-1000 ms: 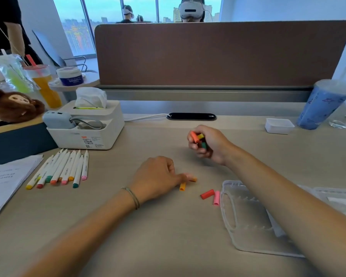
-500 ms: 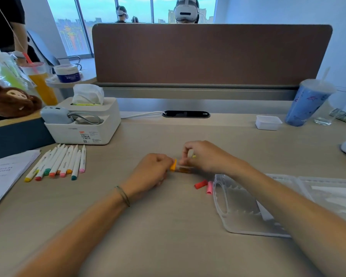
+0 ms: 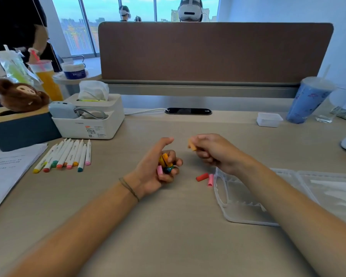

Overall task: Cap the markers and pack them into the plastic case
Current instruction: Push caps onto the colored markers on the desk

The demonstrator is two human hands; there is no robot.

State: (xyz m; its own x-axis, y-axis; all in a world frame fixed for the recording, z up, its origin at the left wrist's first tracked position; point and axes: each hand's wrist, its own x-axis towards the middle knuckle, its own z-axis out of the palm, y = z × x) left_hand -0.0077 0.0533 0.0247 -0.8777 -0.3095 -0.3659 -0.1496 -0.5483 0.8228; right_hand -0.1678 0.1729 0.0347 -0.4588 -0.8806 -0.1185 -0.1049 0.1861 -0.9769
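The left hand (image 3: 155,166) lies palm-up on the desk (image 3: 168,236), fingers curled around a cluster of marker caps (image 3: 165,163) in yellow, orange, pink and teal; the thumb points up and away from the cluster. A thin band (image 3: 129,187) circles the left wrist.

The right hand (image 3: 210,150) is raised just right of the left hand, apart from it. Its thumb and fingers pinch a single orange cap (image 3: 192,145), which protrudes toward the left hand; the remaining fingers are curled in.

Below the right hand, a red cap (image 3: 202,177) and a pink cap (image 3: 210,179) lie loose on the desk, just beside each other. The pink cap sits just beside the handle edge of the clear plastic case (image 3: 240,198), which lies open and flat under the right forearm.

Well to the left of the left hand, a row of uncapped white-barrelled markers (image 3: 65,155) lies side by side, coloured tips toward the person. Behind that row stands a white tissue box organiser (image 3: 92,118). Left of the markers lies a sheet of printed paper (image 3: 6,172).

Beyond the right hand, near the desk divider, stand a small white tray (image 3: 269,119) and a blue lidded cup (image 3: 308,100).
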